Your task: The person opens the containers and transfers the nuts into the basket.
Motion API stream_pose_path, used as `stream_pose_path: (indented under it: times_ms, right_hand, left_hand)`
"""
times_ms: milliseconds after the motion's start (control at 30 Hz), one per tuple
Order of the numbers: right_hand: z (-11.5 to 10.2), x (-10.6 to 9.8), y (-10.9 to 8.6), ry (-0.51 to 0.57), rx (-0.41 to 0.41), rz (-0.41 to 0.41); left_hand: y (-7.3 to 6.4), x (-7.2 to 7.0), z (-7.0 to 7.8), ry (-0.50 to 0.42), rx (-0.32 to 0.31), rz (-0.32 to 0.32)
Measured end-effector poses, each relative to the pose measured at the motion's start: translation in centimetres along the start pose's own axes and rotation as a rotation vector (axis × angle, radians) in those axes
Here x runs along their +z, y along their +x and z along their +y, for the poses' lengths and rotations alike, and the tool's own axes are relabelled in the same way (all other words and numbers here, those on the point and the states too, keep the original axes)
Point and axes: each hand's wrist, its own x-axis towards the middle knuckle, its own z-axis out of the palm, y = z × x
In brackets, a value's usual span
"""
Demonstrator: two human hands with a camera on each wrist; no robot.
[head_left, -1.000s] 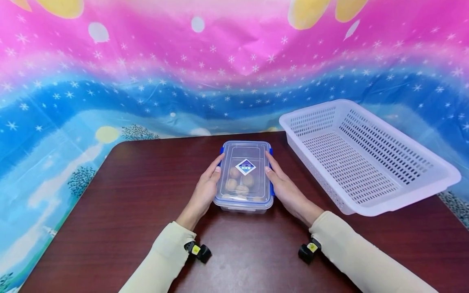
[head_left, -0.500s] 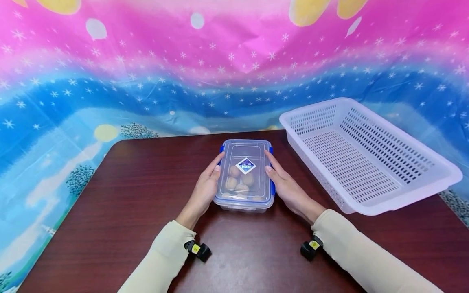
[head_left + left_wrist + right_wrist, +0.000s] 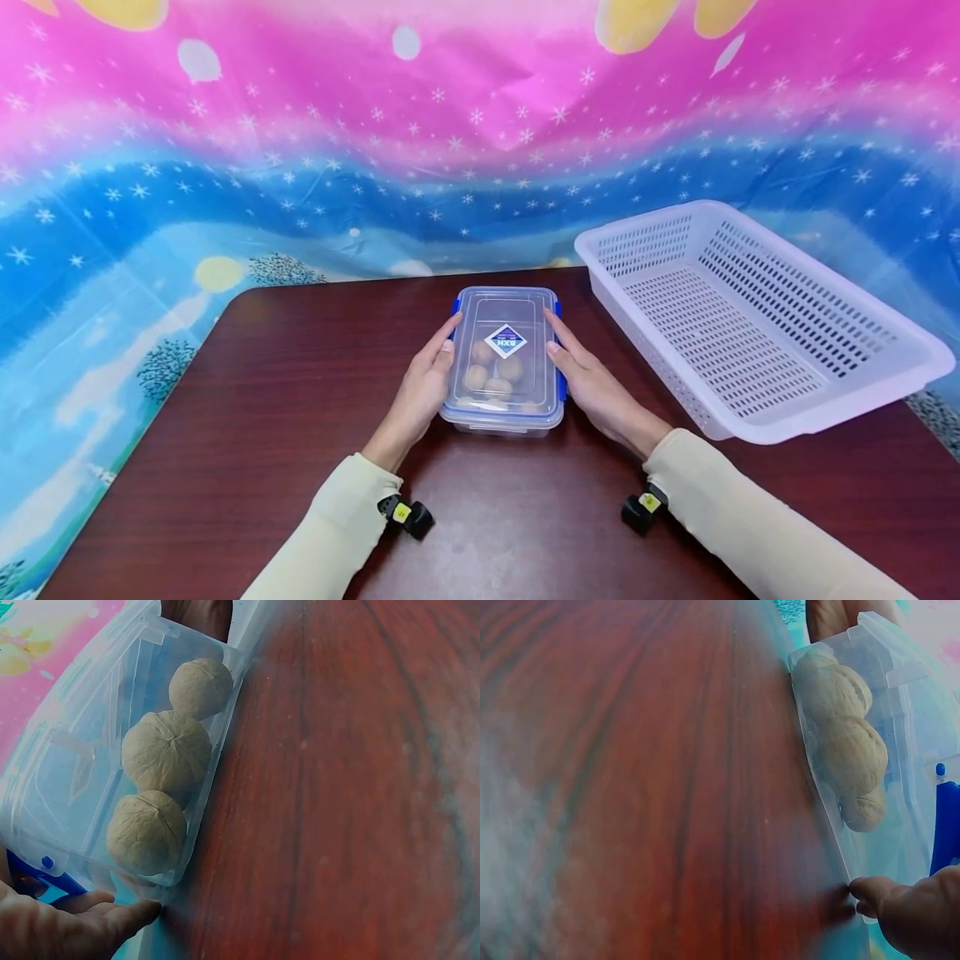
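A clear plastic food container (image 3: 502, 302) with a see-through lid and blue side clips stands on the table, holding several walnuts (image 3: 166, 750). A diamond-shaped blue and white label (image 3: 506, 341) marks its lid. My left hand (image 3: 420, 387) lies along the container's left side, fingers straight, thumb by the lid's edge. On the opposite side, my right hand (image 3: 596, 392) presses in the same way with straight fingers. The right wrist view shows fingertips (image 3: 866, 888) low against the clear wall, near the tabletop. Parts of both hands are hidden behind the container.
To the right stands a large white slotted plastic basket (image 3: 825, 417), its near corner behind the right forearm. The dark red-brown wooden table (image 3: 300, 367) has a rounded far left corner. Behind it hangs a pink and blue patterned cloth (image 3: 480, 150).
Both hands stay at the container's sides, and it keeps its place on the table. The right wrist has shifted slightly outward; the head view has tilted a little.
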Motion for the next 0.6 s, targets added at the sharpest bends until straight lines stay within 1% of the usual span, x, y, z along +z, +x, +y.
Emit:
stream_pose_path:
  times_ms: [200,300,367,433,500,600]
  right_hand:
    - [0.81,-0.11,-0.29,0.018,-0.027,-0.006]
    - [1.06,-0.17,-0.51,0.039,-0.047,-0.008]
    - [1.02,-0.24,-0.53,0.032,-0.056,-0.010]
    - [0.85,-0.30,-0.47,0.021,-0.050,-0.007]
    - [0.66,-0.37,-0.38,0.008,-0.044,-0.004]
    - [0.39,-0.47,-0.24,-0.014,-0.017,0.021]
  left_hand:
    - [-0.32,0.02,-0.09,0.007,-0.019,0.006]
    - [-0.36,0.07,-0.25,0.012,-0.004,0.007]
    - [-0.29,0.08,-0.29,0.013,0.008,0.007]
    - [-0.18,0.05,-0.30,0.007,0.019,0.005]
    - [-0.08,-0.01,-0.25,0.001,0.016,0.003]
    - [0.06,-0.06,-0.21,-0.009,0.015,-0.004]
